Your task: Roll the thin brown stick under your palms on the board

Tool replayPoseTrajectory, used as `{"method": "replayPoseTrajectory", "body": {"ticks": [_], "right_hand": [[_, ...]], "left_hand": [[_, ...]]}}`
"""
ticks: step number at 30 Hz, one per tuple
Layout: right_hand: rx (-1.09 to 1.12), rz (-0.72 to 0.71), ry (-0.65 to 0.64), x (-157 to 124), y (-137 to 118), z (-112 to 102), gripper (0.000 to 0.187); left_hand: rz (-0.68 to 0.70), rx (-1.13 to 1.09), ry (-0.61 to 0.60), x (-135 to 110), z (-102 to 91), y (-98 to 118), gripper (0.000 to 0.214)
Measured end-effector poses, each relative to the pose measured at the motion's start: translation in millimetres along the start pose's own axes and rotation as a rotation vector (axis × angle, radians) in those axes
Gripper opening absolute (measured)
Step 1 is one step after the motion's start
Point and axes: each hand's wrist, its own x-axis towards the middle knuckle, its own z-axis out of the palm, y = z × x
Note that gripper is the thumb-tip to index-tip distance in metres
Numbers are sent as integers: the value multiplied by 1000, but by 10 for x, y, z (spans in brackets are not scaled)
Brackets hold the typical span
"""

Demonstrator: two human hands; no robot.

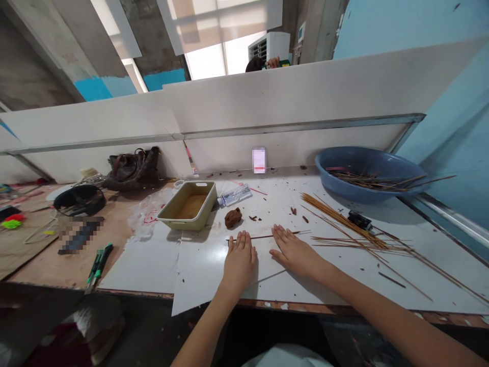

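Observation:
A thin stick coated in brown paste [263, 236] lies crosswise on the white tabletop sheet [148, 265], its pale bare end to the right. My left hand [240, 261] rests flat over its left part, fingers stretched out. Over its right part lies my right hand [297, 253], also flat, with the thumb apart. Both hands touch the stick from above without gripping it. Just beyond them sits a lump of brown dough [233, 218], with small brown crumbs [255, 218] beside it.
A shallow green tub [178, 225] holds brownish liquid. Bare thin sticks [340, 219] and a small black object [359, 220] lie at right, before a blue basin [344, 189] of brown sticks. Cutter knives [100, 265], a handbag [132, 171] and a phone [259, 160] are also there.

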Motion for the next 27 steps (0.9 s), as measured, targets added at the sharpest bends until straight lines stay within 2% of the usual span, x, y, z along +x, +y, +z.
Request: {"method": "replayPoseTrajectory", "body": {"ticks": [5,7,11,13,18,20,25,27], "right_hand": [[-15,-22,43,-250,14,212,83],[-11,-16,52,-233,30,211,82],[5,11,-2,-36,56,49,83],[6,18,-21,-17,47,5,84],[3,8,-13,-286,-12,106,86],[13,2,-11,-325,-14,110,85],[9,21,-47,-80,27,-39,86],[5,33,-26,-38,31,-32,84]], "left_hand": [[37,5,66,-275,95,-26,54],[25,6,54,-248,59,-42,53],[-4,33,12,-29,-58,-79,52],[-5,38,9,-16,-50,-99,53],[-6,19,85,-340,141,-129,55],[-11,13,96,-388,160,-129,55],[-67,48,31,-127,-5,-91,54],[-83,56,31,-82,-25,-79,54]]}}
